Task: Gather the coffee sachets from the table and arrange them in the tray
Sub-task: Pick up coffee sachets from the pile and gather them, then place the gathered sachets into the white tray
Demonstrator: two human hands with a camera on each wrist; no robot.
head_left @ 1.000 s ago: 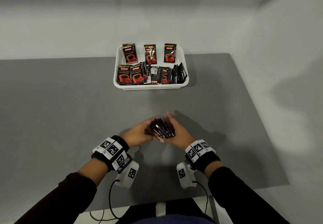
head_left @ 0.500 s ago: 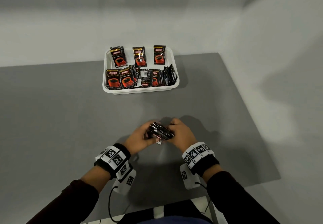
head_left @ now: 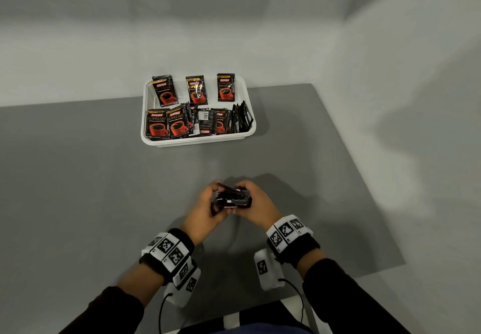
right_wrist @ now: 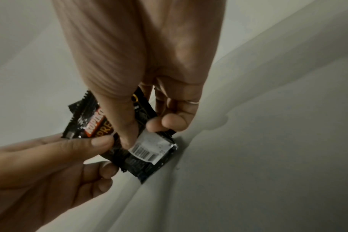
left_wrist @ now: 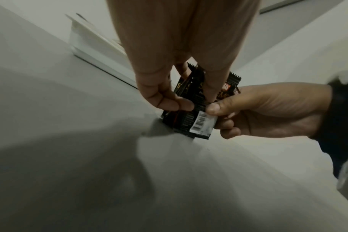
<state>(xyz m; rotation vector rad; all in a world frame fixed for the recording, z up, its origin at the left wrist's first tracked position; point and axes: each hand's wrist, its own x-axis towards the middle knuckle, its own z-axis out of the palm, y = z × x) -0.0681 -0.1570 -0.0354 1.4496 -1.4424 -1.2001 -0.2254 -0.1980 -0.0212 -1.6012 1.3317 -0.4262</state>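
A bundle of black coffee sachets (head_left: 232, 198) stands on edge on the grey table (head_left: 78, 190), held between both hands. My left hand (head_left: 208, 210) pinches its left side and my right hand (head_left: 256, 204) grips its right side. The left wrist view shows the bundle of sachets (left_wrist: 197, 113) with a barcode label facing the camera, left hand (left_wrist: 169, 87) above, right hand (left_wrist: 258, 111) beside it. In the right wrist view the sachets (right_wrist: 141, 144) touch the table under my right hand (right_wrist: 149, 87). The white tray (head_left: 197, 139) at the back holds several sachets.
The tray's sachets lie in a back row of three (head_left: 196, 90) and a front row, some standing on edge at the right (head_left: 240, 118). The table's right edge (head_left: 364, 177) runs beside a pale wall. Bare grey tabletop lies between hands and tray.
The bundle has turned from slanted to lying crosswise between the hands, which now close tighter around it. The view has shifted, so the tray sits further left.
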